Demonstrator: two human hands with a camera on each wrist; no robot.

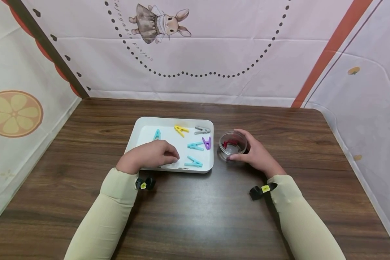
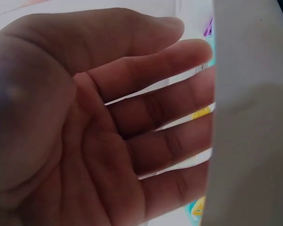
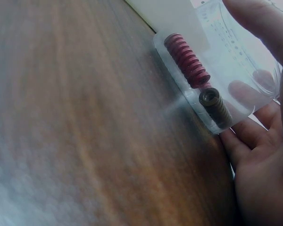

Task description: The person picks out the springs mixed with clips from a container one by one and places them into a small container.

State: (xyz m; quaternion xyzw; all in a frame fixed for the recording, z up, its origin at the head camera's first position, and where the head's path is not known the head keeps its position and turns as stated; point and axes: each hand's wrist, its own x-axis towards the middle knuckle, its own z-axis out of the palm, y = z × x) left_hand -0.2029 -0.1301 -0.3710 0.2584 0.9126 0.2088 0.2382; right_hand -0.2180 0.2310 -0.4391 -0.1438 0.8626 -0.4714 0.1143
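Observation:
My left hand (image 1: 151, 155) hovers over the white tray (image 1: 137, 126), thumb near the index finger. In the left wrist view its fingers (image 2: 153, 110) look nearly straight, and nothing shows between them; a grey strip hides some tips. Several clothespins lie in the tray: a yellow clothespin (image 1: 181, 130), a grey clothespin (image 1: 202, 130), a purple clothespin (image 1: 207, 143) and light blue ones, such as this clothespin (image 1: 194, 162). My right hand (image 1: 260, 155) grips a clear round jar (image 1: 223, 153) beside the tray. A red coil spring (image 3: 186, 60) and a dark coil spring (image 3: 216, 107) lie inside it.
Brown wood-grain table (image 1: 195, 224) surrounds the tray and jar. A printed cloth (image 1: 214, 54) rises behind the far edge, with cloth on both sides too. A dark ribbed strip (image 1: 183, 168) sits at the tray's near edge; its kind is unclear.

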